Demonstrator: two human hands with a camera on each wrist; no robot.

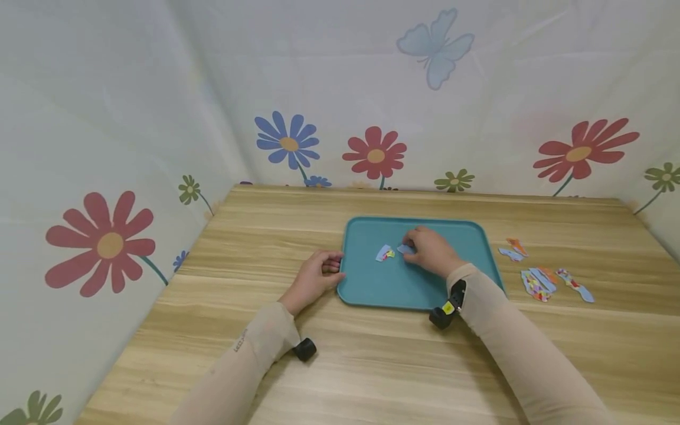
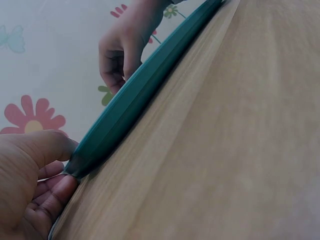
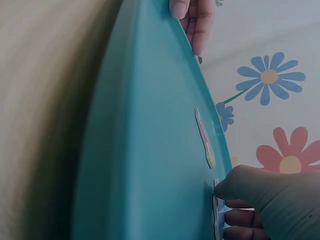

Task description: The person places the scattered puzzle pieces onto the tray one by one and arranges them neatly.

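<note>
On the teal tray [image 1: 382, 290], my right hand [image 1: 432, 252] pinches a light blue puzzle piece [image 1: 404, 249] between thumb and fingers. The right wrist view shows the thumb against the edge of this piece [image 3: 216, 205], low over the tray's surface. Just left of it, apart by a small gap, lies another flat piece [image 1: 383, 253], light blue with a multicoloured patch. My left hand [image 1: 312, 280] holds the tray's left rim, thumb and fingers about the edge, as the left wrist view also shows. Part of the pinched piece is hidden by the right fingers.
Right of the tray, several loose pieces lie on the wooden table [image 1: 372, 366]: an orange and blue group [image 1: 514, 251], a multicoloured cluster [image 1: 538, 283] and a long curved piece [image 1: 575, 284]. A flowered cloth [image 1: 329, 71] hangs behind and left of the table.
</note>
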